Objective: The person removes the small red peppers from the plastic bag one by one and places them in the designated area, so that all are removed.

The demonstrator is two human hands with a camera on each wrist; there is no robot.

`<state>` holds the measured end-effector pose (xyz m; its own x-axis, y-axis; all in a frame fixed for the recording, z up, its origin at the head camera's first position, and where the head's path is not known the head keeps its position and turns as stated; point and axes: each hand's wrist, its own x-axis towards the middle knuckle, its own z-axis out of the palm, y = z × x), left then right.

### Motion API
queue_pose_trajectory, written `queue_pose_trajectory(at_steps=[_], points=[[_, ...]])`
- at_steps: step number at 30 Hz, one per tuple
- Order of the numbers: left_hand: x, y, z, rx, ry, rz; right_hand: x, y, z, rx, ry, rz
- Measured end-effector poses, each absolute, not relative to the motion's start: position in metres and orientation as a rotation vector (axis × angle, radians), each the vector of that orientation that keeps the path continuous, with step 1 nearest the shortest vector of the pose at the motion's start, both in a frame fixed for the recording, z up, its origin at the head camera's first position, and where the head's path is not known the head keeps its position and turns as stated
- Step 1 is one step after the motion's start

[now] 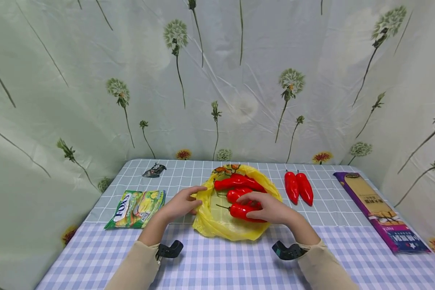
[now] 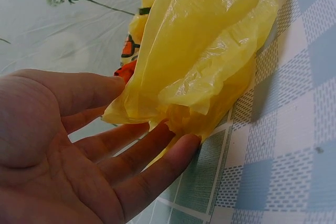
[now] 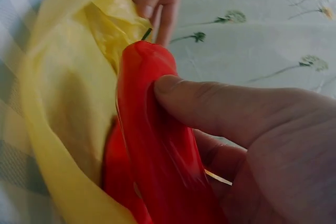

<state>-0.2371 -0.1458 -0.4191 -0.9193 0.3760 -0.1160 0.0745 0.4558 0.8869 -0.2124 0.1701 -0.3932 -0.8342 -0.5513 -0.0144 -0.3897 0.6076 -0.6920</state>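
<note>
In the head view, a yellow plastic bag stands wide open at the middle of the table, with several red peppers inside. My left hand is at its left rim. The left wrist view shows the bag's edge between the thumb and the spread fingers. Over the bag's right side, my right hand grips a glossy red pepper with a thin stem. In the right wrist view, the thumb presses on this pepper, and the other fingers are partly hidden behind it. Another red pepper shows beneath.
Two red peppers lie right of the bag, on the checked tablecloth. A purple and tan packet is at the far right. At left lie a green FOX'S candy bag and a small black wrapper. A floral curtain hangs behind.
</note>
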Motion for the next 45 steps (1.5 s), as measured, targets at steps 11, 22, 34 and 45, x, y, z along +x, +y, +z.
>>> queue_pose_trajectory(at_steps=[11,22,34,45], points=[[-0.236,-0.145,-0.417,0.351,2.428,1.43,-0.218,0.198,-0.379,-0.589,2.697,-1.152],[-0.235,-0.142,-0.415,0.32,2.444,1.418,-0.223,0.23,-0.364,-0.458,2.804,-1.303],[-0.236,-0.143,-0.418,0.344,2.434,1.421,-0.23,0.258,-0.365,-0.159,2.835,-1.454],[-0.237,-0.143,-0.419,0.349,2.439,1.427,-0.238,0.275,-0.378,0.224,2.825,-1.676]])
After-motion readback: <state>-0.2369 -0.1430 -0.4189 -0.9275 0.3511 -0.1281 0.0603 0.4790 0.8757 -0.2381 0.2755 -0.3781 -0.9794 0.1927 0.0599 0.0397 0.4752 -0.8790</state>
